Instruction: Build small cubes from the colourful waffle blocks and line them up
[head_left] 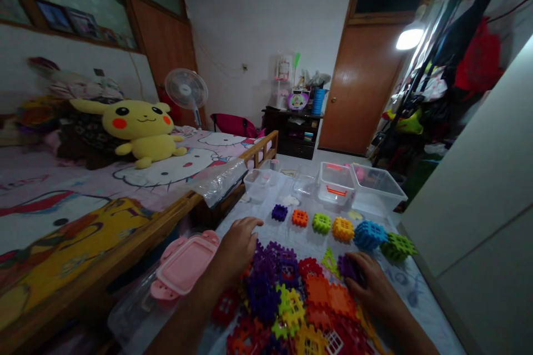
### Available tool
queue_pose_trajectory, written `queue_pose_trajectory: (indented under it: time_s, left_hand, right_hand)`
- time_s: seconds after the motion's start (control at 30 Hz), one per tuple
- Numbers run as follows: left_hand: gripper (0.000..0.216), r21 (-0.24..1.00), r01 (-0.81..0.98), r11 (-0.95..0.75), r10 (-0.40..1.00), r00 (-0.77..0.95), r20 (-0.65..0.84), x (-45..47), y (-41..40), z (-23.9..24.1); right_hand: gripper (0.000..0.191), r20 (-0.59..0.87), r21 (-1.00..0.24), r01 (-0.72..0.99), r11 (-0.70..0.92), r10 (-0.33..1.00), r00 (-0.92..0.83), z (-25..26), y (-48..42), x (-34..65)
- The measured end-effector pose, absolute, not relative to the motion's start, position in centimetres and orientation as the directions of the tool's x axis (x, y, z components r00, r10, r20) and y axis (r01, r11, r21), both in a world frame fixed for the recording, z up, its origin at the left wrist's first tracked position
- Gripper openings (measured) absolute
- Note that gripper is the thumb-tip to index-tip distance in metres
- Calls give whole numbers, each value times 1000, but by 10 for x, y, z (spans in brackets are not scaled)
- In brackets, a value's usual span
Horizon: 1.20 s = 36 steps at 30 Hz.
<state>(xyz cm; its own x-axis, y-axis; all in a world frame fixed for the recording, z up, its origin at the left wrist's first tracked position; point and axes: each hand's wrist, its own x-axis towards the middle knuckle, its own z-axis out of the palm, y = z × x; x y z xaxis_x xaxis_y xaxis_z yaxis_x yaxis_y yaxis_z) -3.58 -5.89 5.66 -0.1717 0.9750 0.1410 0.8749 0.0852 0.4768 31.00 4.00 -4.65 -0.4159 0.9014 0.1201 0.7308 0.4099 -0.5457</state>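
My right hand [368, 276] is closed on a purple building tile [348, 267] at the right edge of a loose pile of notched plastic tiles [318, 291]. My left hand [239, 245] hovers at the pile's upper left, fingers apart and nothing visible in them. Beyond the hands runs a row of stacks sorted by colour: purple [279, 212], orange [300, 217], lime [321, 223], yellow [343, 229], blue [370, 234] and dark green [397, 246]. A lime triangular tile [330, 262] lies just left of the purple tile.
Clear plastic boxes [336, 184] stand at the table's far end, with a larger clear bin [378, 186] on the right. A pink-lidded container [187, 264] is left of my left arm. The wooden bed rail [166, 216] borders the left side, a pale cabinet [478, 188] the right.
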Motion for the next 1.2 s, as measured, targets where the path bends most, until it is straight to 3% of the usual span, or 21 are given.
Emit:
queue_pose_trajectory:
  time_s: [0.13,0.27,0.4,0.7,0.9,1.2]
  left_hand:
    - [45,297,943,147,988,-128,-80,-47,-52,44]
    - [45,241,956,170,979,-135,-155,-51,-43,26]
    - [39,205,961,186,971,-149,-184,-53,-32,20]
    - [31,238,946,218,964,-171,-202,-64,-17,9]
    - [24,248,941,231,962,-183,-202,-64,-19,11]
    - [32,317,917,243,968,-208,-142,-60,-25,18]
  right_hand:
    - [54,82,-613,689,388,898,-433,-25,33,306]
    - [47,54,-643,630,435,846,-530,1,25,286]
    - [43,102,-590,611,528,799,-592,12,27,251]
    - [22,68,-463,667,584,774,-630,6,49,173]
    - [26,50,-452,672,586,769,-637,0,51,164]
    - [20,78,-429,657,620,750,-657,14,47,140]
